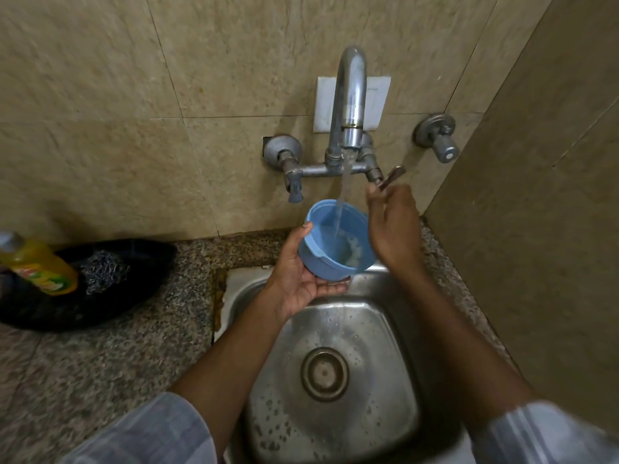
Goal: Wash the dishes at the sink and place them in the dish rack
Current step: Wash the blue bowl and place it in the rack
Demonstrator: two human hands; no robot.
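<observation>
A small blue plastic bowl (321, 249) is held tilted over the back of the steel sink (395, 329). My left hand (301, 276) cups it from below, thumb on its rim. Water runs from the chrome tap (350, 95) into the bowl, which holds foamy water. My right hand (392, 226) is beside the bowl's right side, with its fingertips at the tap's right lever handle (392, 175). Whether the fingers grip the lever is unclear. No dish rack is in view.
On the speckled granite counter (134, 346) at left lies a black dish (87, 296) holding a steel scrubber (104, 269) and a yellow dish-soap bottle (40, 266). A second valve (438, 142) sticks out of the tiled wall. A side wall (536, 229) stands close on the right.
</observation>
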